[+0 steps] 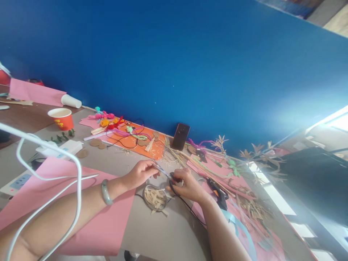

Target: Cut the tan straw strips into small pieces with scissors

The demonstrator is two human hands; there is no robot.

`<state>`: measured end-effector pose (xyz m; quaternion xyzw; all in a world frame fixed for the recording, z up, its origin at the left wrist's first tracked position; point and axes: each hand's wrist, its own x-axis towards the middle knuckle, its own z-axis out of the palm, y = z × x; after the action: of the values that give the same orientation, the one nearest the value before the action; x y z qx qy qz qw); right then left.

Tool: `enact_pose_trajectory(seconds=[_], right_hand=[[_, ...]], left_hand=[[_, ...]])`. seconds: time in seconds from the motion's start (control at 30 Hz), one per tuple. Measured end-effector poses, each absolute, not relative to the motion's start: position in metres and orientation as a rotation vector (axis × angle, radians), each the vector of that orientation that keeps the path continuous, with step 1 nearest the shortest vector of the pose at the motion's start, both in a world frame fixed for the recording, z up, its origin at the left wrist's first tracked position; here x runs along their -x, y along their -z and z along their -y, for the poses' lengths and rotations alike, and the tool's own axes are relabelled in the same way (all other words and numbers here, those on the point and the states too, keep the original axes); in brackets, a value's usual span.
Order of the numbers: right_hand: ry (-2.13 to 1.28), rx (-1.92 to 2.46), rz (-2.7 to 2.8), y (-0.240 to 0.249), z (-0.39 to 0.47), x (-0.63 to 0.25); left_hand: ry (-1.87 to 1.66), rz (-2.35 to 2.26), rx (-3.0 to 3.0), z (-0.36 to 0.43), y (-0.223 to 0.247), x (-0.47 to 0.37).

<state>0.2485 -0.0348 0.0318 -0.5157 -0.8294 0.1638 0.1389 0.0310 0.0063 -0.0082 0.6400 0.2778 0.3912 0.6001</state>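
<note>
Over the table, my right hand (187, 185) grips a pair of scissors (164, 171) by the dark handles, blades pointing up and left. My left hand (143, 172), with a pale green bangle (106, 192) on the wrist, is pinched closed at the blade tips. Whatever sits between its fingers is too small to name. Just below both hands stands a small round container (155, 198) heaped with pale, straw-like cut strips, a few of them sticking out over its rim.
Pink paper (100, 232) lies under my left arm. A glue gun (219, 192) rests right of my right hand. A phone (181, 136) leans on the blue wall (174, 72). A red paper cup (63, 119) stands left. White cables (78, 181) loop across the left foreground.
</note>
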Motion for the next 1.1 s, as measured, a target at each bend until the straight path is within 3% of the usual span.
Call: enact_pose_trajectory(seconds=[0.8, 1.1], right_hand=[[-0.669, 1.429, 2.247, -0.023, 0.026, -0.254], [-0.563, 1.448, 2.211, -0.028, 0.026, -0.259]], left_hand=[[-0.925, -0.667, -1.495, -0.006, 0.006, -0.029], [-1.027, -0.698, -1.105, -0.015, 0.007, -0.03]])
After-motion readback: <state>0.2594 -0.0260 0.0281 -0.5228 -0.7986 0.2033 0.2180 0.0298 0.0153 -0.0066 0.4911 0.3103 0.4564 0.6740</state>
